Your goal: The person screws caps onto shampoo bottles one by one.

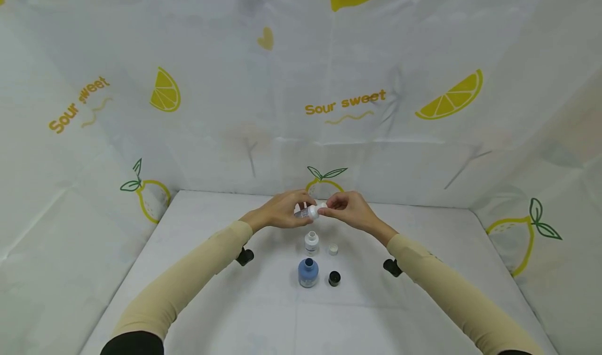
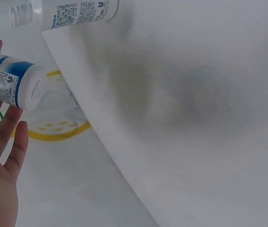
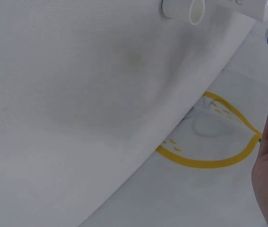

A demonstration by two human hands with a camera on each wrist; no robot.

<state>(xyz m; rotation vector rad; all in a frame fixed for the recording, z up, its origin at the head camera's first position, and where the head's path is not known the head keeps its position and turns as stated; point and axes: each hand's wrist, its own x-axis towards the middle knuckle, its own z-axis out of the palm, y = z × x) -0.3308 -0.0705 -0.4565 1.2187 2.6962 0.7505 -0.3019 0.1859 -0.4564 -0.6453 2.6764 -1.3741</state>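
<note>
My left hand grips a small white bottle with a blue-and-white label, tilted on its side above the far part of the table. In the left wrist view the base of this held bottle faces the camera. The thumb and fingers of my right hand pinch a white cap at the bottle's mouth; whether it is on the neck I cannot tell. Below the hands an uncapped white bottle stands upright, a loose white cap to its right.
Nearer me stands an uncapped blue bottle, with a black cap on its right. The white table meets a lemon-printed sheet at its back edge. Black wrist cameras hang beneath both forearms.
</note>
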